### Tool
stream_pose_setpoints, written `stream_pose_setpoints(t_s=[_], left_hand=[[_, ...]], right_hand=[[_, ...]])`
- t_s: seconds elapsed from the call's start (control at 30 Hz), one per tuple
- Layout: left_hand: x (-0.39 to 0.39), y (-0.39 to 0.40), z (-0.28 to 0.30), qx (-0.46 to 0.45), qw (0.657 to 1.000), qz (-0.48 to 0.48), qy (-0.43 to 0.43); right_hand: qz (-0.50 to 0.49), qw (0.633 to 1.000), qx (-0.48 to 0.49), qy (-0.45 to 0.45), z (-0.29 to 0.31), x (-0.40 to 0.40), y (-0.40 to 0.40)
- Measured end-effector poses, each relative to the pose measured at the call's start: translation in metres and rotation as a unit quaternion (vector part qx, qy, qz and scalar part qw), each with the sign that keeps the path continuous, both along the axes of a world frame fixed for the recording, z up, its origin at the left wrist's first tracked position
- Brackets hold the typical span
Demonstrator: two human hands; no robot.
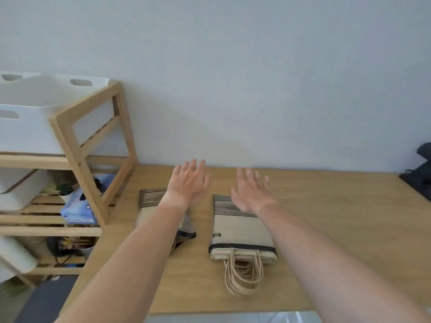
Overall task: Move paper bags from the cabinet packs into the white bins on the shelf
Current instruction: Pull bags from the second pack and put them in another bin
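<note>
in the lower middle of the frame, on the wooden cabinet top [326, 229], i see two packs of paper bags lying flat. the right pack [240, 229] shows well: beige paper with dark stripes at its far end, a dark band across it near its mouth, and a bundle of twisted paper handles [243, 276] spilling toward me. the left pack [151, 201] is mostly hidden under my left forearm. my left hand [189, 183] and right hand [250, 190] both hang above the far ends of the packs with fingers spread and straight, holding nothing. the white bins [30, 127] stand on the wooden shelf [81, 145] in the upper left of the frame. i judge the bags to be light and thin, stiff along the folds but easy to crease, and a loose stack may slide apart. i would take several bags by the flat sides near the mouth, thumb on top, rather than by the handles, which could let the bags swing or fan open.
</note>
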State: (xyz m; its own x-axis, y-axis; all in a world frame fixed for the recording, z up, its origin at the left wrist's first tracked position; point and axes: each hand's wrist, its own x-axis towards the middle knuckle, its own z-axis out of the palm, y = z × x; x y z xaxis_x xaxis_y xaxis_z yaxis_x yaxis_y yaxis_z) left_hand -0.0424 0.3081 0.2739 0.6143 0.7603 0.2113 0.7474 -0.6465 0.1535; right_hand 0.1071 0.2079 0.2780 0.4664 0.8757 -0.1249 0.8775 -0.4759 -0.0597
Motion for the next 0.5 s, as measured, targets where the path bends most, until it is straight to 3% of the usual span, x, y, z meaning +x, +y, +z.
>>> stream_pose_setpoints(t_s=[0.33, 0.5], left_hand=[[0.032, -0.108, -0.091, -0.082, 0.993, -0.077, 0.034], [0.028, -0.158, -0.137, -0.111, 0.977, -0.12, 0.14]], right_hand=[[-0.045, 0.997, -0.036, 0.054, -0.074, 0.026, -0.096], [-0.053, 0.993, -0.066, 0.08, -0.12, 0.018, -0.135]])
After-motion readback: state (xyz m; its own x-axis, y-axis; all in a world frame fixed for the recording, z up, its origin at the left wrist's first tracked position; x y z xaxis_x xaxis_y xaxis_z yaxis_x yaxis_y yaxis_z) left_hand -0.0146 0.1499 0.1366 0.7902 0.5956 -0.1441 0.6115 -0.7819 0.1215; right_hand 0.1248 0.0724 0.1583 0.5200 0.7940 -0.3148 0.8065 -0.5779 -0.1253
